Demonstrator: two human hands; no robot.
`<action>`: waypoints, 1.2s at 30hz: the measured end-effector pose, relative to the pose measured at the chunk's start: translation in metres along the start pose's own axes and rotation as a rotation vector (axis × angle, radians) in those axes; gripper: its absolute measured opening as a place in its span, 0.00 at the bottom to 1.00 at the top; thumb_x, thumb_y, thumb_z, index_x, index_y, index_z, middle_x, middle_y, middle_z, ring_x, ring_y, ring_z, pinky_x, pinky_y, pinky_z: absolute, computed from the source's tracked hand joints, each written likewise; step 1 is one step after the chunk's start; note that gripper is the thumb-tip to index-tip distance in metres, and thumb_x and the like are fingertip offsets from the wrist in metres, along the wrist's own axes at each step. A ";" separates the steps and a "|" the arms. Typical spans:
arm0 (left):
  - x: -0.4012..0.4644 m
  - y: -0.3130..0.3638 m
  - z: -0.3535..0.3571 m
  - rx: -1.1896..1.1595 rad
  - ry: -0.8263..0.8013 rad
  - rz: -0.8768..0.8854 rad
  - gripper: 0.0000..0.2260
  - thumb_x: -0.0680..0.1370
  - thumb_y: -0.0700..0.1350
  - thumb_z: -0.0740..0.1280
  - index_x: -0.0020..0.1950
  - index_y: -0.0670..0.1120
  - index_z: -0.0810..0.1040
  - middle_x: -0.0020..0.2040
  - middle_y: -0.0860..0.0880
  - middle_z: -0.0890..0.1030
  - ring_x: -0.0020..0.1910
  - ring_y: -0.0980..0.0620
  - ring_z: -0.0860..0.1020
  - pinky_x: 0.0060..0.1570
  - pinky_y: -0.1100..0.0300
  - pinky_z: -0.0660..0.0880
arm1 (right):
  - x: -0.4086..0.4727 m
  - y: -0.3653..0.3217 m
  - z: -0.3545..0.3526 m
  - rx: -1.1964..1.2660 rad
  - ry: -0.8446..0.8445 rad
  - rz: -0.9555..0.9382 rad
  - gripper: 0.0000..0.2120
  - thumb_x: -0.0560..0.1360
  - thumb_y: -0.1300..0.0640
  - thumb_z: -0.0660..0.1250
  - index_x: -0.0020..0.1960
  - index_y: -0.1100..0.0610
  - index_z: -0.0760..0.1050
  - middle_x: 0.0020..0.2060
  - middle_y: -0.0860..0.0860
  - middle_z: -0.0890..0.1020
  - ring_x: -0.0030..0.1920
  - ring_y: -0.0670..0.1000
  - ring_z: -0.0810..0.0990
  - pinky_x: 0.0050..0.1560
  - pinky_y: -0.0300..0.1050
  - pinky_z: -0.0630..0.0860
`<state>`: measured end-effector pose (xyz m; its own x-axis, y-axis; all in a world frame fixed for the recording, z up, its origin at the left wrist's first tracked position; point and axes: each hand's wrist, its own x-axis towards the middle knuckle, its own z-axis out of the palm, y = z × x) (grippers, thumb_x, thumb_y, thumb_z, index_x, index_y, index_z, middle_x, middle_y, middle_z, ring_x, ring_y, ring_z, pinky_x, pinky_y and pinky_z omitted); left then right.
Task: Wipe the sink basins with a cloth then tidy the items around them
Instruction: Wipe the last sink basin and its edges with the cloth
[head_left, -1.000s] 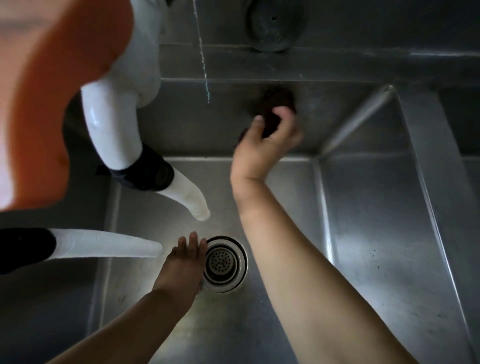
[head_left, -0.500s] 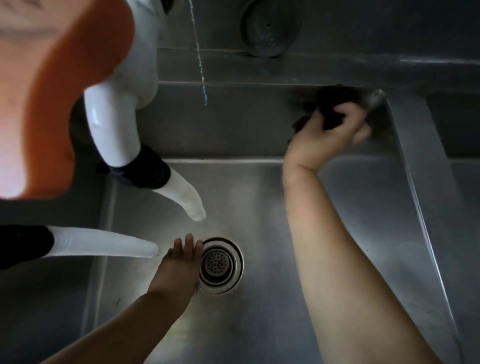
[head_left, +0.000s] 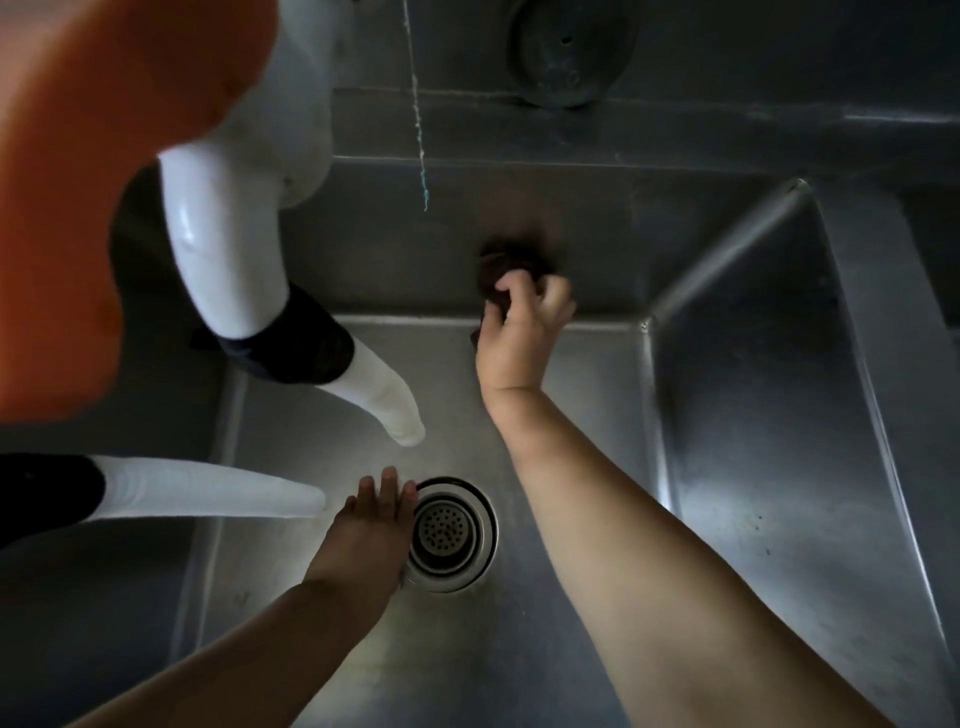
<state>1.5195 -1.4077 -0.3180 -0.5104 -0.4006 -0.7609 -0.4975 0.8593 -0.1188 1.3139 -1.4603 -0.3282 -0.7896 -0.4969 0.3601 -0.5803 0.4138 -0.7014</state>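
Right hand (head_left: 519, 332) gripped dark cloth (head_left: 506, 265) against sink (head_left: 727, 415) back wall, left hand (head_left: 369, 525) lay flat, fingers straight, beside drain (head_left: 449, 532)

My view is dim overall, the brightest patch lying on the basin floor (head_left: 322, 525) just left of the left hand (head_left: 369, 525), while the steel far to the right of the right hand (head_left: 519, 338) sinks into shadow. The dark cloth (head_left: 506, 270) above that hand is smeared by motion blur. An orange shape (head_left: 104, 182) up left is out of focus, and the sink edges bow with wide-angle distortion.
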 end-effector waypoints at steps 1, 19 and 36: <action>0.000 0.000 0.000 0.001 -0.001 -0.001 0.38 0.78 0.46 0.62 0.76 0.39 0.38 0.76 0.34 0.43 0.75 0.35 0.49 0.70 0.48 0.59 | -0.001 0.007 -0.001 -0.032 -0.058 -0.040 0.11 0.64 0.69 0.71 0.43 0.59 0.77 0.47 0.60 0.73 0.46 0.61 0.71 0.46 0.49 0.70; -0.001 0.000 0.001 0.001 0.050 0.001 0.40 0.78 0.49 0.64 0.76 0.38 0.40 0.76 0.35 0.44 0.74 0.35 0.51 0.69 0.49 0.60 | 0.017 0.059 -0.036 -0.108 0.116 0.187 0.12 0.62 0.72 0.67 0.43 0.62 0.75 0.49 0.62 0.73 0.49 0.63 0.73 0.51 0.54 0.73; -0.044 -0.052 0.020 -0.297 0.397 0.125 0.28 0.55 0.46 0.79 0.54 0.46 0.81 0.57 0.43 0.81 0.47 0.41 0.83 0.43 0.50 0.80 | 0.013 -0.046 -0.020 0.325 0.222 0.296 0.13 0.72 0.67 0.66 0.57 0.67 0.72 0.49 0.48 0.66 0.51 0.49 0.70 0.52 0.22 0.63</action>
<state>1.5821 -1.4287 -0.2913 -0.7769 -0.4402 -0.4501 -0.5643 0.8039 0.1878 1.3263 -1.4701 -0.2790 -0.9550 -0.2052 0.2140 -0.2605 0.2359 -0.9362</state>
